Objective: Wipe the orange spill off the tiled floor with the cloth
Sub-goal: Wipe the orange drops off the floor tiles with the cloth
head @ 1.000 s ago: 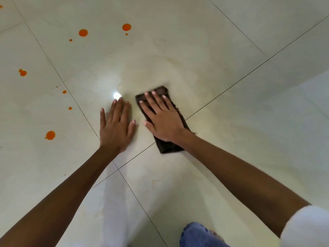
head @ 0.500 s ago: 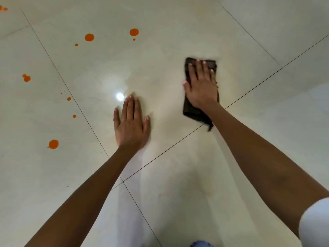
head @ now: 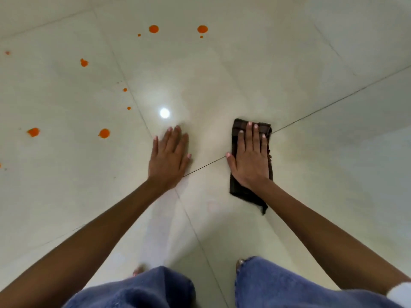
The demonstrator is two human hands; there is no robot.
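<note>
A dark brown folded cloth (head: 239, 190) lies flat on the pale tiled floor (head: 311, 196), right of centre. My right hand (head: 249, 158) presses down on it with fingers spread flat. To its left, my left hand (head: 170, 156) rests palm-down on the bare tile with nothing under it. Orange drops of the spill dot the floor to the upper left: two larger ones (head: 153, 29) (head: 202, 29) at the far side, one (head: 104, 133) left of my left hand, and several smaller ones (head: 84, 62). A faint smeared patch (head: 211, 103) spreads beyond the hands.
My knees in blue jeans (head: 278, 285) fill the bottom edge, with toes (head: 240, 262) showing. Dark grout lines (head: 333, 102) cross the floor. A bright lamp reflection (head: 164, 112) sits just beyond my left hand.
My right hand has pulled the cloth back toward me from its farther position. The view has shifted, so my knees show and the orange drops sit more to the right. The left hand stays flat.
</note>
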